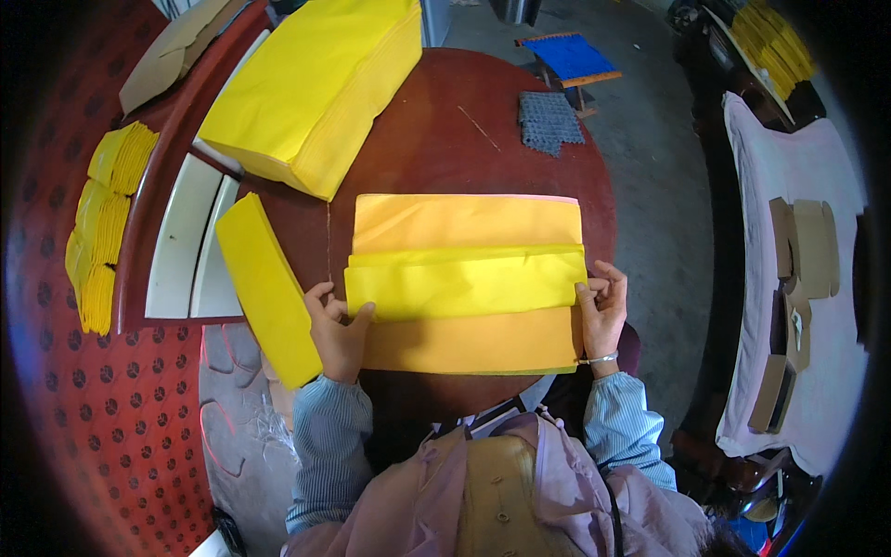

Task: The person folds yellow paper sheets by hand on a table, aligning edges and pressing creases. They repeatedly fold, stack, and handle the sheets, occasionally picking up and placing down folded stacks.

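Observation:
A yellow folded sheet (464, 283), thin and paper-like, lies across the middle of an orange sheet stack (469, 342) on the round table in front of me. My left hand (339, 334) is at its left end, thumb at the lower corner and fingers curled. At the opposite end, my right hand (603, 311) pinches the edge between thumb and fingers, a bracelet on that wrist. Some orange shows above and below the yellow strip. Beside my left hand a long yellow folded bundle (269, 292) rests at a slant.
A tall stack of yellow sheets (320, 88) stands at the back left of the dark red table (445, 139). Toward the back right lie a grey textured cloth (549, 123) and, beyond the table, a blue-topped stool (568, 58). Cardboard boxes (803, 251) rest on a pale-covered surface at right.

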`<state>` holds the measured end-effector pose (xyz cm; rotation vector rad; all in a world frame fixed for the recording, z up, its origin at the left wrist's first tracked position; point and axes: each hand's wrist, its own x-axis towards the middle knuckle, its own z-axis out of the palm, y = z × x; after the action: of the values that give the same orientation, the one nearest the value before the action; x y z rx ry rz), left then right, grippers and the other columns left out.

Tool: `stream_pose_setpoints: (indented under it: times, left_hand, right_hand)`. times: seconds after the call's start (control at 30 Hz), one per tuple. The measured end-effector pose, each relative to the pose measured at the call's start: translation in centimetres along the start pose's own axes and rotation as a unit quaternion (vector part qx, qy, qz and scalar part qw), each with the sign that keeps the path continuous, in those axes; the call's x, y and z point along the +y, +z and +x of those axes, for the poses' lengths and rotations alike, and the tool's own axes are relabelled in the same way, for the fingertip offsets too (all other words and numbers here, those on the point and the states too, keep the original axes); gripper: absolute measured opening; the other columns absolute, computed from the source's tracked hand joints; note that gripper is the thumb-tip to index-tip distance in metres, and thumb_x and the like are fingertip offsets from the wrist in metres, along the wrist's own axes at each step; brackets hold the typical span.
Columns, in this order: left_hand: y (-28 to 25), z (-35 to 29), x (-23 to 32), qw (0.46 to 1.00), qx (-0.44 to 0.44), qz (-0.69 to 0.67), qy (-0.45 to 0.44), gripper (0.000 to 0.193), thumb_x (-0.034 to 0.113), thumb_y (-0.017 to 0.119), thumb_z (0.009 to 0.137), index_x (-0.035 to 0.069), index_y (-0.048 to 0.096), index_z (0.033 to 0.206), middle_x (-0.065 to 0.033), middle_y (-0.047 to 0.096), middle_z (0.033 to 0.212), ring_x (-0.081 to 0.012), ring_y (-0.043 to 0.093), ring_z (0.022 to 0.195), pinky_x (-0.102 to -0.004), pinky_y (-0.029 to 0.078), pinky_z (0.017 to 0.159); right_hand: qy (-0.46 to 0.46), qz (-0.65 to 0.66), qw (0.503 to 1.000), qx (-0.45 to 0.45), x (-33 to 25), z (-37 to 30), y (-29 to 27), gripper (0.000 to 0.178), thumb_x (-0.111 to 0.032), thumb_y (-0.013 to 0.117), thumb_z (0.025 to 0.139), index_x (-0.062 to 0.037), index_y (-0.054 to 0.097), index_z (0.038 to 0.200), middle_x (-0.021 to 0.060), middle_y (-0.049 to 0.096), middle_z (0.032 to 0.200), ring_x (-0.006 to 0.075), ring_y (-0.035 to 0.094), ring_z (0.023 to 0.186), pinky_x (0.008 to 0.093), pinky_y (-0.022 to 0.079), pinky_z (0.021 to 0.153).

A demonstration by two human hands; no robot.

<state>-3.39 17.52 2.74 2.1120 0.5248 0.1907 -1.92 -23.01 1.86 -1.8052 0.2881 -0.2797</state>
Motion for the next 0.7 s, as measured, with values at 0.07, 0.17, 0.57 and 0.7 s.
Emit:
stream_pose_setpoints:
  times: [0.07, 0.17, 0.57, 0.7]
  left_hand:
    - [0.2, -0.1, 0.4, 1.0, 0.012, -0.001, 0.008, 0.03, 0.007, 0.089, 0.086, -0.002, 0.064, 0.1, -0.0135, 0.061, 0.125, -0.0251, 0.065, 0.106, -0.0341, 0.052, 0.097]
    - [0.1, -0.3, 1.1, 0.999, -0.003, -0.033, -0.015, 0.064, 0.001, 0.084, 0.09, -0.001, 0.042, 0.14, -0.0036, 0.069, 0.079, -0.0131, 0.066, 0.081, -0.0275, 0.052, 0.089]
    - [1.0, -1.0, 1.0, 0.994, 0.069, 0.046, 0.07, 0.07, 0.003, 0.092, 0.079, 0.006, 0.05, 0.135, -0.0091, 0.064, 0.084, -0.0206, 0.063, 0.076, -0.0348, 0.053, 0.074]
    - [1.3, -1.0, 2.2, 0.992, 0.076, 0.06, 0.086, 0.07, 0.004, 0.092, 0.08, 0.008, 0.049, 0.134, -0.0089, 0.058, 0.077, -0.0189, 0.06, 0.07, -0.0362, 0.05, 0.064]
  right_hand:
    - [-0.017, 0.007, 1.0, 0.007, 0.0, -0.1, 0.1, 0.042, 0.004, 0.07, 0.1, -0.0031, 0.056, 0.139, 0.0019, 0.068, 0.093, 0.0099, 0.065, 0.086, 0.0262, 0.054, 0.083]
    - [-0.018, -0.003, 1.0, 0.017, 0.1, -0.2, 0.2, 0.042, 0.004, 0.07, 0.099, -0.0032, 0.057, 0.138, 0.0018, 0.068, 0.093, 0.0095, 0.065, 0.086, 0.0274, 0.055, 0.082]
    - [-0.041, -0.069, 0.996, 0.037, 0.0, -0.4, 0.6, 0.039, 0.002, 0.071, 0.098, -0.0035, 0.061, 0.135, -0.0006, 0.066, 0.092, 0.0075, 0.06, 0.083, 0.0249, 0.053, 0.082]
    - [-0.06, -0.1, 0.992, 0.045, 0.4, -0.4, 0.5, 0.037, -0.003, 0.073, 0.098, -0.0042, 0.063, 0.134, 0.0006, 0.068, 0.091, 0.0091, 0.06, 0.083, 0.0274, 0.053, 0.082]
